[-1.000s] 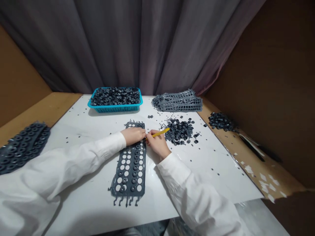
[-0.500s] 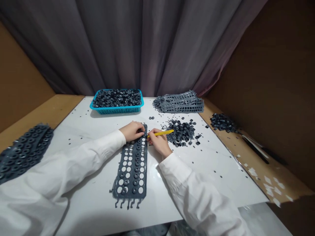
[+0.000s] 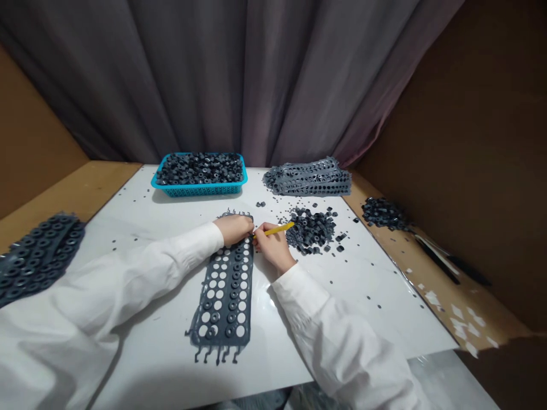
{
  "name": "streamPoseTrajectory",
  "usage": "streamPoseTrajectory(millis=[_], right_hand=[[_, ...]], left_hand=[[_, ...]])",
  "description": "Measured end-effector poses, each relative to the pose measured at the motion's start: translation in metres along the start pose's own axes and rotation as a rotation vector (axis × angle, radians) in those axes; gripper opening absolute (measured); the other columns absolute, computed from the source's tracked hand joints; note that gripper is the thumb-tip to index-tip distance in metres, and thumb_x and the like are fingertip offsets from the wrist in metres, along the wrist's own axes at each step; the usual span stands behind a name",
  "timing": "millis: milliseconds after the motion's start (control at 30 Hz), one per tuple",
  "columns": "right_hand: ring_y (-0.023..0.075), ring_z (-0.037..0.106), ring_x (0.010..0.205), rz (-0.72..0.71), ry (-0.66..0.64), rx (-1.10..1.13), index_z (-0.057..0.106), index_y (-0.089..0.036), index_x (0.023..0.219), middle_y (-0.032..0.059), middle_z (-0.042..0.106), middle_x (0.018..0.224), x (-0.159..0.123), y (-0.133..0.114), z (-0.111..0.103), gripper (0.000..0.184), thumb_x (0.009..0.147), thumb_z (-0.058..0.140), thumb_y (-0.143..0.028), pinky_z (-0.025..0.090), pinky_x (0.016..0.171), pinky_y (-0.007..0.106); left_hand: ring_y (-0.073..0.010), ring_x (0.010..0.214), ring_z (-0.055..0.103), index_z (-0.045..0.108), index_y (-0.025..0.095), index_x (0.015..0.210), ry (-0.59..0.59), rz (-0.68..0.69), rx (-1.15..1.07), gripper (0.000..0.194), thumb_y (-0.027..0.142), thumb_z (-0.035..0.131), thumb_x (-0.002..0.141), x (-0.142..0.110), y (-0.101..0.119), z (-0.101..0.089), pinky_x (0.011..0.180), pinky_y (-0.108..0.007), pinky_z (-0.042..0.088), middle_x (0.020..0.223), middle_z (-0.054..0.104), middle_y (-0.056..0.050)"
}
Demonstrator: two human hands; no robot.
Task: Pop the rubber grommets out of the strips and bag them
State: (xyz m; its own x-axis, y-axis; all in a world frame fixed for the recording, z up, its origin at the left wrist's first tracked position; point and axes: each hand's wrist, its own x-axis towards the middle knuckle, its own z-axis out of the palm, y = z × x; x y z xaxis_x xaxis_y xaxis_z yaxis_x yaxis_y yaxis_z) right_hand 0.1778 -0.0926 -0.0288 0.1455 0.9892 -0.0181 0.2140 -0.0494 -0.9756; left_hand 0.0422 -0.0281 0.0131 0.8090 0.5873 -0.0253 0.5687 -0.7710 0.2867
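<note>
A dark grey rubber sheet (image 3: pixel 225 296) lies lengthwise before me, with rows of round holes and raised ring-shaped pieces. My left hand (image 3: pixel 236 229) rests over its far part, fingers curled down together near the right edge; what they pinch, if anything, is hidden. Close beside it, my right hand (image 3: pixel 273 245) grips a thin yellow-handled tool (image 3: pixel 280 229) like a pen. The handle's back end points right, and its tip is hidden between the two hands. Just right of my right hand lies a pile of small dark rubber pieces (image 3: pixel 314 230).
A turquoise basket (image 3: pixel 200 189) full of small dark pieces stands at the back. Perforated sheets (image 3: pixel 310 176) are stacked right of it. Another studded sheet (image 3: pixel 40 250) lies at left. Farther right are another dark pile (image 3: pixel 383 212), a black-handled tool (image 3: pixel 438 259) and white scraps (image 3: pixel 459 327).
Half a second ago my left fingers were lifted and apart over the sheet; now they are closed down by the tool's tip. My right hand keeps its hold. The view has shifted slightly.
</note>
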Motion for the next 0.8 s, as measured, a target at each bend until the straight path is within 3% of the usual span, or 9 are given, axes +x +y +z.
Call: streamPoseTrajectory(millis=[100, 200, 300, 400, 533, 800], right_hand=[[0.0108, 0.049, 0.042, 0.010, -0.001, 0.000, 0.048, -0.019, 0.054, -0.0031, 0.053, 0.045, 0.002, 0.000, 0.000, 0.014, 0.068, 0.047, -0.021, 0.039, 0.045, 0.022], [0.0111, 0.048, 0.040, 0.031, -0.001, 0.025, 0.050, -0.019, 0.057, -0.0031, 0.055, 0.045, 0.004, -0.002, -0.002, 0.012, 0.068, 0.047, -0.023, 0.039, 0.042, 0.022], [0.0111, 0.050, 0.042, 0.027, 0.043, 0.051, 0.053, -0.019, 0.062, -0.0030, 0.057, 0.049, 0.007, -0.003, -0.005, 0.013, 0.070, 0.046, -0.026, 0.041, 0.043, 0.022], [0.0110, 0.051, 0.043, 0.007, 0.076, 0.060, 0.054, -0.019, 0.063, -0.0029, 0.058, 0.050, 0.011, -0.001, -0.007, 0.013, 0.070, 0.046, -0.027, 0.042, 0.045, 0.022], [0.0108, 0.051, 0.043, -0.006, 0.074, 0.058, 0.054, -0.019, 0.062, -0.0023, 0.059, 0.052, 0.015, 0.004, -0.006, 0.014, 0.071, 0.046, -0.027, 0.041, 0.045, 0.022], [0.0108, 0.051, 0.045, -0.029, 0.049, 0.028, 0.055, -0.019, 0.063, -0.0023, 0.059, 0.053, 0.016, 0.005, -0.008, 0.016, 0.072, 0.045, -0.025, 0.041, 0.047, 0.022]], left_hand=[[-0.0178, 0.081, 0.060, 0.062, 0.013, 0.090, 0.173, -0.076, -0.061, 0.021, 0.021, 0.044, 0.086, -0.002, -0.015, -0.010, 0.076, -0.028, 0.046, 0.087, 0.065, -0.008], [-0.0170, 0.069, 0.059, 0.062, 0.009, 0.094, 0.271, -0.155, -0.123, 0.030, 0.027, 0.039, 0.088, -0.005, -0.031, -0.018, 0.064, -0.026, 0.046, 0.079, 0.065, -0.008], [-0.0147, 0.061, 0.057, 0.066, 0.011, 0.091, 0.240, -0.129, -0.183, 0.024, 0.026, 0.048, 0.082, -0.006, -0.035, -0.016, 0.058, -0.023, 0.044, 0.072, 0.066, -0.004], [-0.0146, 0.070, 0.059, 0.068, 0.016, 0.095, 0.202, -0.064, -0.189, 0.024, 0.019, 0.050, 0.079, -0.003, -0.027, -0.009, 0.067, -0.024, 0.046, 0.084, 0.069, -0.004], [-0.0162, 0.077, 0.060, 0.071, 0.017, 0.092, 0.129, -0.001, -0.123, 0.022, 0.016, 0.052, 0.079, 0.009, -0.019, -0.002, 0.077, -0.026, 0.046, 0.085, 0.067, -0.006], [-0.0191, 0.084, 0.061, 0.070, 0.017, 0.094, -0.039, 0.054, 0.028, 0.019, 0.018, 0.058, 0.080, 0.022, -0.019, -0.002, 0.079, -0.027, 0.045, 0.087, 0.066, -0.008]])
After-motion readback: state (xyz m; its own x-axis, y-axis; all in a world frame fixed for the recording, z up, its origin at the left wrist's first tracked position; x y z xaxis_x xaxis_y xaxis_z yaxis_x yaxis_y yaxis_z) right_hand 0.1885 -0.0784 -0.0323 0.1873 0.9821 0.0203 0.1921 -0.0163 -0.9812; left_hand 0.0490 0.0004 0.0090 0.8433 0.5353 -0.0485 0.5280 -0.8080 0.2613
